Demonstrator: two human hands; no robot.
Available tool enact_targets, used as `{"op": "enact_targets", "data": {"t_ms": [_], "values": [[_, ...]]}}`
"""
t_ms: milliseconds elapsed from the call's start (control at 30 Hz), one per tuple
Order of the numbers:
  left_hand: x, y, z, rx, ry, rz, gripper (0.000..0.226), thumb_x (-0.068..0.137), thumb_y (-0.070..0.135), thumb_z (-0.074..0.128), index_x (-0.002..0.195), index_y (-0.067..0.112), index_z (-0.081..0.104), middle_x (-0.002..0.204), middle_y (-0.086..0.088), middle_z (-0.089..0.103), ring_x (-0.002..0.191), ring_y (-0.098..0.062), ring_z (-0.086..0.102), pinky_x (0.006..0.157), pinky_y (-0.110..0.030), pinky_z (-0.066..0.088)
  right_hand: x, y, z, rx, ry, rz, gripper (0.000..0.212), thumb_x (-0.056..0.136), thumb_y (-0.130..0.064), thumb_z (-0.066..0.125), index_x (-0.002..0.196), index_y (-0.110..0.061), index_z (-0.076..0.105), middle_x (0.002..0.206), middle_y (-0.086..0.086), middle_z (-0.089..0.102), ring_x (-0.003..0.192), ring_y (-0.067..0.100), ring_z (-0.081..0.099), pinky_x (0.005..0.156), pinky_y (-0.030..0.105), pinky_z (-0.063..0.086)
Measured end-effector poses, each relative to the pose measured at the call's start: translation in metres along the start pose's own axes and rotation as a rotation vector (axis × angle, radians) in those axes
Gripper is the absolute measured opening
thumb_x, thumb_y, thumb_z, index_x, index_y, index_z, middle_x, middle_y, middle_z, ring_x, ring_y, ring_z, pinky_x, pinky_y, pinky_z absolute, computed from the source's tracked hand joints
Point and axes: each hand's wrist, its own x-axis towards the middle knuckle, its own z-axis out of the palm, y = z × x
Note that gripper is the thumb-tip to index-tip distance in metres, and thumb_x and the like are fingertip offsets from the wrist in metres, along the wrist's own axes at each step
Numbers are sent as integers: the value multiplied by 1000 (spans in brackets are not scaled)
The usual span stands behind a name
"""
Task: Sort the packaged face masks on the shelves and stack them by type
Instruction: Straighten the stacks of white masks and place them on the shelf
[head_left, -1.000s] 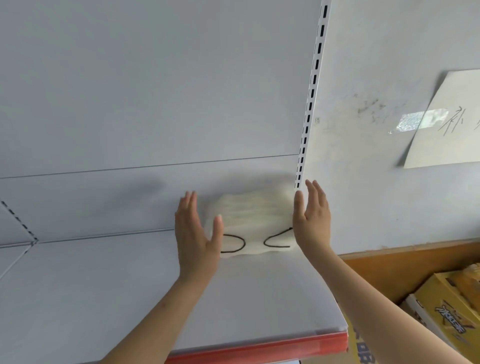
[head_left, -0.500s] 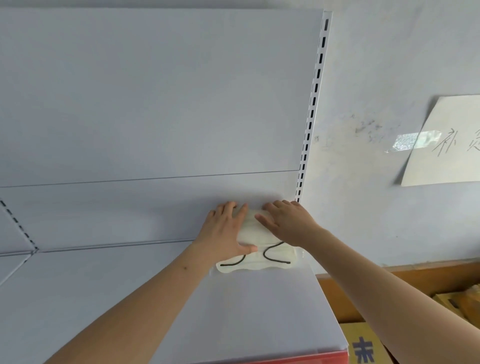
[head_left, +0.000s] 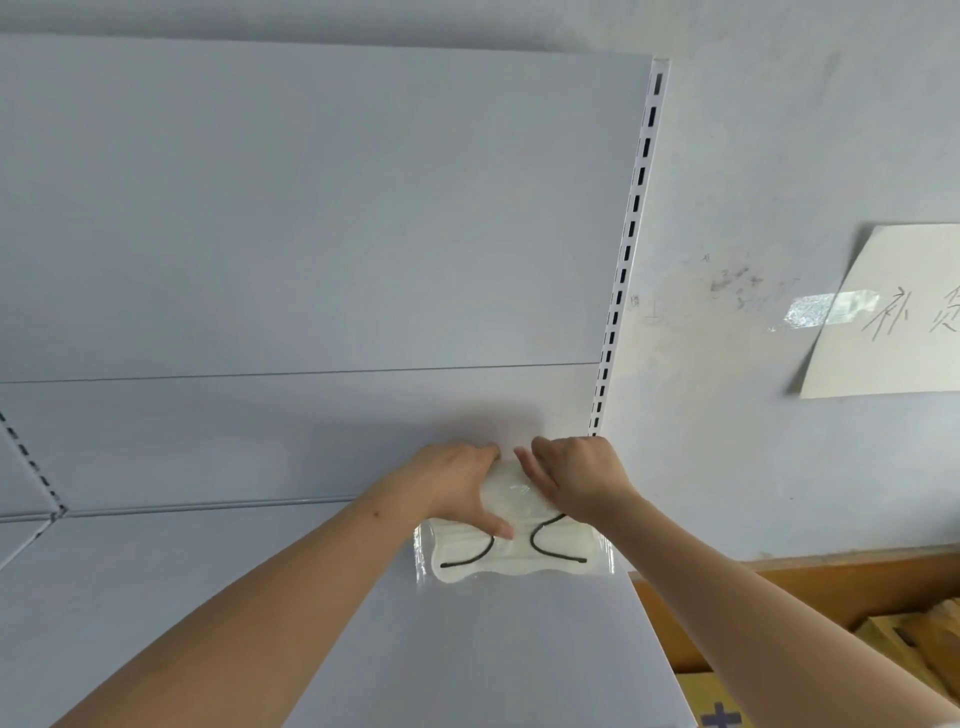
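White shelf (head_left: 208, 597): flat, with a white back panel (head_left: 311, 234) behind it. Left hand (head_left: 457, 486): palm down on the left half of the packaged face mask stack (head_left: 511, 551), fingers (head_left: 485, 452) together and lying over its far edge, thumb spread toward 5 o'clock across the top packet. The stack sits at the shelf's far right corner, against the back panel; white masks with black ear loops show through clear wrapping. Right hand (head_left: 576, 480): at 3 o'clock from the left, palm down on the right half of the stack, fingers close together and flat, pointing toward 10 o'clock. Slotted upright (head_left: 631, 234): rises from behind the right hand. Wall (head_left: 779, 156): scuffed, with a taped paper notice (head_left: 893, 338). Yellow cartons (head_left: 904, 639): low at 5 o'clock.
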Motion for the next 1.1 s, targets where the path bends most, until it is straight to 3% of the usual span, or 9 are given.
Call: {"op": "enact_targets", "data": {"t_ms": [100,300,467,533,600,667,800,967,1100], "values": [[3,0,-11,-29,-24,31,85,68,72,77,132,25,48,116,5,66,103,-21,64,88,-36,52,6,2,-6,51,20,-6,59,94,-62,15,62,-20,40,48,2,52,48,33,53,48,31,33],[12,-6,-21,-257,-151,21,97,69,67,80,150,32,38,137,11,56,123,-17,58,104,-37,47,28,9,-20,139,-268,196,60,101,-58,27,66,-16,54,64,2,57,68,27,56,62,34,36],[-3,-11,16,102,266,45,118,67,88,57,160,24,22,157,-1,35,145,-25,32,120,-43,23,5,15,-16,311,55,432,47,102,-50,34,85,-17,63,81,-2,61,87,28,60,65,33,35],[-17,-11,34,59,476,-20,122,63,93,51,157,18,30,156,-11,36,143,-34,35,118,-51,25,-14,16,-17,564,201,582,46,100,-54,34,110,-20,63,107,-4,63,109,21,56,81,33,40],[-32,-12,51,-95,591,-125,127,61,92,53,160,17,25,162,-18,26,148,-38,26,119,-53,26,-31,14,-17,825,181,728,64,97,-65,27,141,-23,46,142,-4,51,134,17,44,106,38,38],[-51,-12,63,-435,530,-249,136,63,81,71,162,21,0,169,-12,2,156,-27,2,123,-45,18,-41,14,-9,1118,66,862,75,95,-71,27,155,-26,26,158,-6,33,147,17,29,119,39,24],[-69,-7,70,-1065,289,-418,140,69,56,84,158,26,-20,169,8,-1,157,-13,6,124,-35,18,-51,12,17,1446,-152,1052,113,52,-105,34,145,-42,42,150,-8,46,140,19,42,118,46,29],[-58,8,75,-1355,231,-350,110,66,65,84,153,49,18,147,27,47,134,0,47,115,-32,36,-45,10,15,1643,-174,1025,83,78,-88,32,136,-33,55,140,0,57,130,24,52,115,49,36],[-49,6,66,-1524,464,-539,82,94,68,49,160,28,20,155,15,35,143,-8,35,117,-31,25,-46,19,8,1627,-127,1029,79,92,-77,24,155,-28,29,154,-7,37,143,21,36,116,43,30]]}}
